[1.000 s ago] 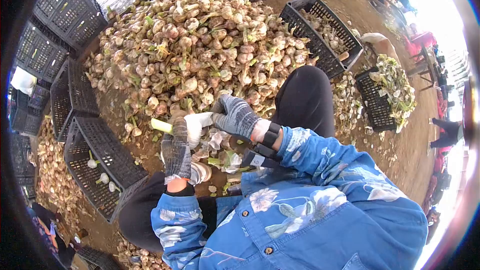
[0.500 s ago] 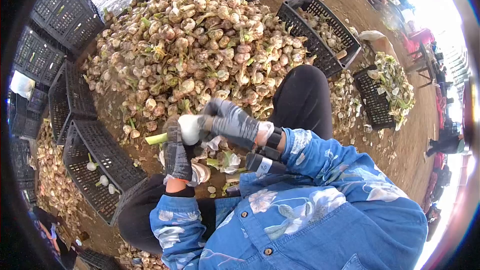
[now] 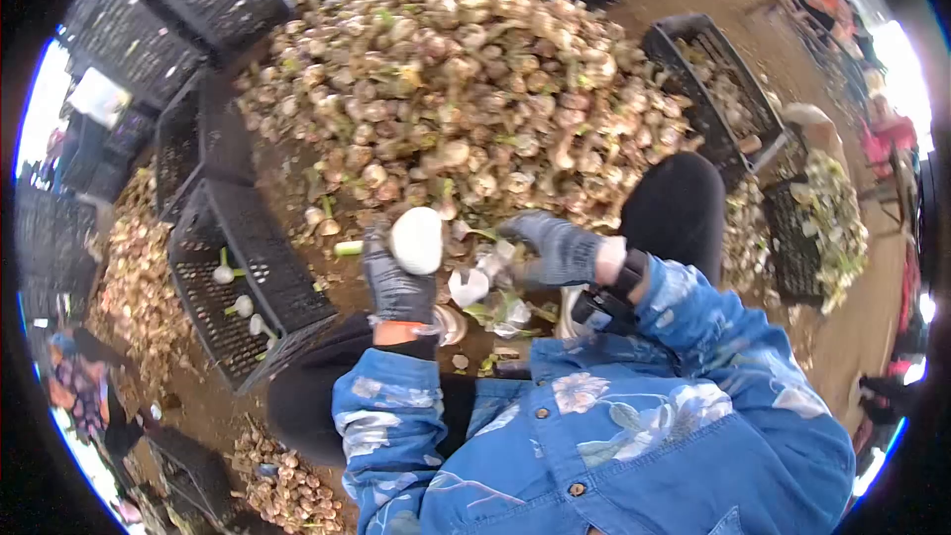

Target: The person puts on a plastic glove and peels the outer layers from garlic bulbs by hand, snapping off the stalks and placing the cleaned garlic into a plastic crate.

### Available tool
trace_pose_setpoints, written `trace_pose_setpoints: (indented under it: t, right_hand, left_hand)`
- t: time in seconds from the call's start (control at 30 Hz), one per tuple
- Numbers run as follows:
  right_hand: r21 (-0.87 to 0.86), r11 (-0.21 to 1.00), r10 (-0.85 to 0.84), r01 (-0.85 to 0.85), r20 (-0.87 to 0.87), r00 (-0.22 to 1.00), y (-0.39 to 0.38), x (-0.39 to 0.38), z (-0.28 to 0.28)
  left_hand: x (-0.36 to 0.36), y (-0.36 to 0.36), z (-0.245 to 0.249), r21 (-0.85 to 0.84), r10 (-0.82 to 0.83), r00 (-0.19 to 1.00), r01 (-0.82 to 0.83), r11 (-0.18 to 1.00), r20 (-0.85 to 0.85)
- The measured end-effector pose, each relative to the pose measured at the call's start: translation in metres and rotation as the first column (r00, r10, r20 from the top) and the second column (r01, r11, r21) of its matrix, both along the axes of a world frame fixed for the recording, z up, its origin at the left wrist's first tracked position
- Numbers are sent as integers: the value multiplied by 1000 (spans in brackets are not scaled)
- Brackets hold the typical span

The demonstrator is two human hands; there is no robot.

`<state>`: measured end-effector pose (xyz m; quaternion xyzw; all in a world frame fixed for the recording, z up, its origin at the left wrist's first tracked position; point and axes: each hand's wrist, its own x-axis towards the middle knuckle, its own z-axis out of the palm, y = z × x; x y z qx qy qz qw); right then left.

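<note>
A white, skinned garlic bulb point(image 3: 416, 241) rests in my gloved left hand point(image 3: 396, 282), whose fingers are wrapped round it. Its green stem point(image 3: 348, 249) sticks out to the left of the glove. My gloved right hand point(image 3: 557, 249) is apart from the bulb, to its right, with fingers and thumb spread, somewhat blurred by motion. Between and below the hands lie loose white garlic skins point(image 3: 469, 287) and green scraps. To the left, a black plastic crate point(image 3: 287, 287) holds several cleaned garlic bulbs point(image 3: 240, 306) with stems.
A large heap of unpeeled garlic point(image 3: 466, 89) lies in front of me. A crate with garlic point(image 3: 708, 104) stands at the right, and a crate heaped with peelings point(image 3: 792, 248) beyond it. Stacked black crates point(image 3: 149, 30) line the left. My bent knee point(image 3: 679, 198) is beside the right hand.
My right hand has come off the bulb and moved right. The bulb's white side now shows fully in my left hand. The whole view has shifted.
</note>
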<state>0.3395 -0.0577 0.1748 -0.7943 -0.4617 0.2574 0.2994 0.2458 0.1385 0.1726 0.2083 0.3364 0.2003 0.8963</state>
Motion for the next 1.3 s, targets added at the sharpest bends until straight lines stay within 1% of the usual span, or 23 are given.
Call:
trace_pose_setpoints:
  t: [0.03, 0.1, 0.23, 0.3, 0.33, 0.37, 0.4, 0.47, 0.5, 0.57, 0.63, 0.67, 0.7, 0.77, 0.8, 0.83, 0.97, 1.03, 1.1, 1.13, 1.17, 1.23, 1.3]
  right_hand:
    - [81, 993, -87, 82, 60, 994, 7, 0, 3]
    - [20, 954, -240, 299, -546, 802, 13, 0, 31]
    - [88, 926, -83, 368, -902, 424, 13, -7, 29]
    - [84, 957, -49, 276, -896, 442, 8, -6, 29]
    - [30, 957, -98, 287, -901, 422, 8, -8, 28]
    - [-39, 945, -176, 326, -899, 402, 6, -10, 27]
    - [110, 941, -114, 319, -787, 606, 2, -8, 25]
    - [346, 915, -3, 209, -512, 859, -15, 1, 22]
    - [161, 874, -204, 459, -736, 645, -18, 0, 30]
    - [312, 808, -137, 500, -726, 674, -33, 12, 58]
    - [437, 641, -166, 631, -724, 670, -51, 16, 79]
    - [382, 680, -222, 626, -705, 673, -71, 27, 87]
    - [380, 647, -273, 662, -695, 665, -90, 33, 90]
    - [535, 439, -157, 722, -745, 648, -127, 47, 87]
    - [494, 389, -137, 778, -804, 579, -147, 55, 78]
    - [357, 402, -416, 843, -749, 516, -170, 60, 68]
    - [202, 286, -248, 937, -929, 276, -229, 51, 37]
    - [117, 307, -539, 944, -796, 274, -255, 52, -15]
    - [127, 434, -787, 892, -428, 444, -283, 51, -79]
    - [-97, 162, -621, 982, -783, 25, -282, 52, -75]
    - [-157, 152, -658, 976, -753, -19, -285, 58, -92]
    - [-259, 292, -842, 921, -526, 119, -291, 85, -108]
    - [-98, 496, -868, 863, -43, 494, -278, 121, -102]
  left_hand:
    - [-1, 1, 4, 0, -30, 998, 30, 1000, 48]
    - [-6, 4, -12, -140, -28, 999, 32, 990, 25]
    - [-17, 24, -37, -271, -42, 998, 30, 962, -38]
    - [-24, 39, -33, -192, 18, 999, -8, 981, 47]
    - [-18, 42, -11, 139, 400, 905, -382, 914, -147]
    - [-36, 79, -46, 153, 525, 851, -521, 839, 18]
    - [-49, 107, -20, 330, 250, 852, -425, 843, 460]
    - [-73, 127, 24, 221, 272, 872, -383, 897, 408]
    - [-83, 132, 40, 191, 371, 864, -450, 872, 341]
    - [-65, 126, 39, 182, 603, 711, -689, 702, 362]
    - [-29, 85, 54, 61, 706, 705, -709, 703, 61]
    - [-41, 110, 6, 694, 363, 925, -190, 694, -110]
    - [-46, 135, -42, 888, 126, 886, 422, 184, -447]
    - [15, 105, -61, 889, -10, 903, 426, 166, -431]
    - [44, 87, -72, 888, -91, 903, 430, 163, -421]
    - [70, 66, -81, 884, -168, 894, 441, 159, -416]
    - [117, 25, -108, 856, -330, 837, 499, 137, -436]
    - [111, 36, -114, 834, -324, 817, 537, 126, -477]
    - [100, 58, -111, 821, -284, 812, 558, 119, -510]
    - [97, 67, -109, 817, -263, 812, 564, 118, -522]
    - [97, 74, -107, 814, -249, 810, 569, 117, -530]
    - [105, 83, -105, 810, -239, 807, 575, 114, -540]
    - [118, 80, -111, 801, -257, 797, 587, 118, -546]
